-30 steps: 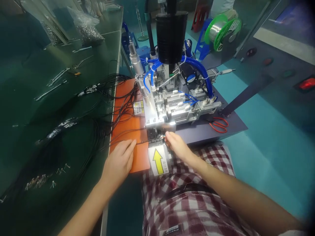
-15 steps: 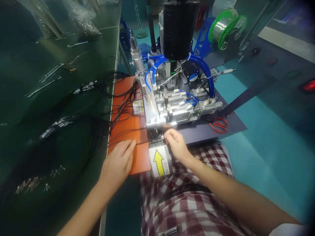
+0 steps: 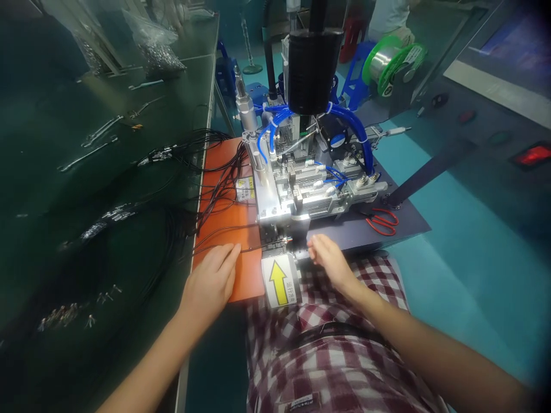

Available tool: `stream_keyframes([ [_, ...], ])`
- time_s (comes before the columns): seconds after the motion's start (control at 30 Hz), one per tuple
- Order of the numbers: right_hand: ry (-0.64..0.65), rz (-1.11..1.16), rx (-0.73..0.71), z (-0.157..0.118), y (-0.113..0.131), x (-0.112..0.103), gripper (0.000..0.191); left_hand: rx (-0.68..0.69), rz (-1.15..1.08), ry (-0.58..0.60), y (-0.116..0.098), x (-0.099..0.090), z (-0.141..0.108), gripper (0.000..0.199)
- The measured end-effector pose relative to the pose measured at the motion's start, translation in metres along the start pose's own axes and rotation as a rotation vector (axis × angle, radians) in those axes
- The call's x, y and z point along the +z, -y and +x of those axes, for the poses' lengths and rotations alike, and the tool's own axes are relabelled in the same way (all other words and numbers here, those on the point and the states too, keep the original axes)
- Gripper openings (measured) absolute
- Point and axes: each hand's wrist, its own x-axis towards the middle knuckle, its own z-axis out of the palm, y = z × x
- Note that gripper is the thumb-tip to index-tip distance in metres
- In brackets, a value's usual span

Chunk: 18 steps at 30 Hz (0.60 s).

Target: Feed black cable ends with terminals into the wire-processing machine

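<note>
My left hand rests over the orange plate, its fingers closed on a thin black cable. From the fingertips the cable runs right into the front slot of a metal machine, where its small shiny connector end lies. My right hand is just right of that slot, apart from the connector, with curled fingers and nothing visible in them. A white label with a yellow arrow covers the block between my hands.
More black cables drape over the plate from the dark table, where cable bundles, loose small metal parts and a bag of parts lie. Red-handled scissors lie on the machine base. A green wire spool stands behind.
My right hand has let go of the connector end and moved right, away from the slot. My left hand stays at the cable. The view has shifted slightly.
</note>
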Motion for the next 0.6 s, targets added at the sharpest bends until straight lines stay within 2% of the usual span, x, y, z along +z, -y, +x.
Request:
stream_keyframes([
  [0.13,-0.129,-0.031,0.064,-0.018,-0.018,-0.031,0.044,-0.005,-0.017,0.008,0.000,-0.001,-0.003,0.035],
  [0.23,-0.163,-0.061,0.117,-0.030,-0.027,-0.044,0.047,-0.049,-0.112,0.031,0.005,0.000,0.005,0.036],
  [0.47,-0.081,-0.105,0.178,-0.051,-0.036,-0.044,0.047,-0.129,-0.234,0.031,0.033,0.017,0.054,0.038],
  [0.6,-0.010,-0.129,0.185,-0.065,-0.038,-0.046,0.049,-0.122,-0.229,0.025,0.031,0.018,0.064,0.038],
])
